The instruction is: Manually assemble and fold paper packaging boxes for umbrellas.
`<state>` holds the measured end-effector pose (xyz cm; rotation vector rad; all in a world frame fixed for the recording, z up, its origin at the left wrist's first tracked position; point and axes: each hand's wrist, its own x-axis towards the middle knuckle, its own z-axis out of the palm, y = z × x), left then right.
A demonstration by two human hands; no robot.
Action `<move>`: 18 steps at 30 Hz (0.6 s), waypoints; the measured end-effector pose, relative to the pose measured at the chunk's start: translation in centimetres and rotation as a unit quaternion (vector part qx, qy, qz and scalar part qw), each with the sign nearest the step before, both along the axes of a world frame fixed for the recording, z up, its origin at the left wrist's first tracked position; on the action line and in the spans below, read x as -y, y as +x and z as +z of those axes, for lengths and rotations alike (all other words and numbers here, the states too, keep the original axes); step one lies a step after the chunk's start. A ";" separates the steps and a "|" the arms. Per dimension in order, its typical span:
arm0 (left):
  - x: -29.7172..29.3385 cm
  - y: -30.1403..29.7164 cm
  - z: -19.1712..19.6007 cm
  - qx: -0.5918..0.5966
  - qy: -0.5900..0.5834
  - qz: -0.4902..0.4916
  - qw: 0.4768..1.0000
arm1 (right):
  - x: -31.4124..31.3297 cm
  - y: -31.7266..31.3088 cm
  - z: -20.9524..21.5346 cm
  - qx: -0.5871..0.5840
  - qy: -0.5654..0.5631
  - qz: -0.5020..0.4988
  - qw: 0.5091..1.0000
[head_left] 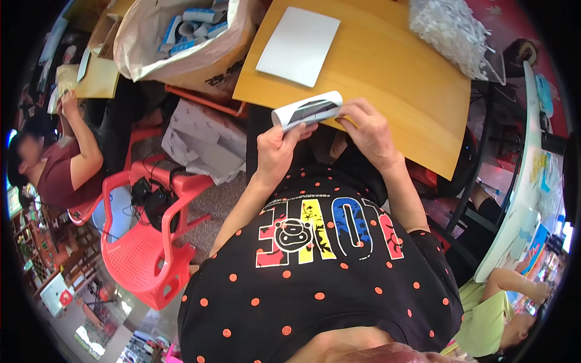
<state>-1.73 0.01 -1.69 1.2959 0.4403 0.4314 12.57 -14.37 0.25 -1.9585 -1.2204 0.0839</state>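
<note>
While both hands grip, rolled sheet (307,110) lies crosswise

Both arms bend in front of the chest. The left hand (277,148) and right hand (368,130) curl their fingers closed, near the table edge (387,148).

The left hand (277,148) covers the near end of the rolled white sheet (307,110), and the right hand (368,130) hides its far tip. The wooden tabletop (387,66) runs off the top edge, and the bag of white pieces (451,33) at its far right corner gets clipped there too.
</note>
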 end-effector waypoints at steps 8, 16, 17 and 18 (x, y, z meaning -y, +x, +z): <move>0.2 0.5 1.0 -0.006 0.090 0.007 0.996 | 0.0 1.3 -0.1 0.036 0.006 0.080 0.996; 0.3 1.1 1.6 0.005 0.078 -0.005 0.997 | -0.2 1.5 0.0 0.047 0.032 0.077 0.995; 0.3 1.1 1.5 0.002 0.076 -0.013 0.997 | -0.2 1.6 0.0 0.047 0.029 0.077 0.995; 0.4 1.1 1.6 0.003 0.075 -0.005 0.997 | -0.1 1.5 0.1 0.046 0.026 0.076 0.996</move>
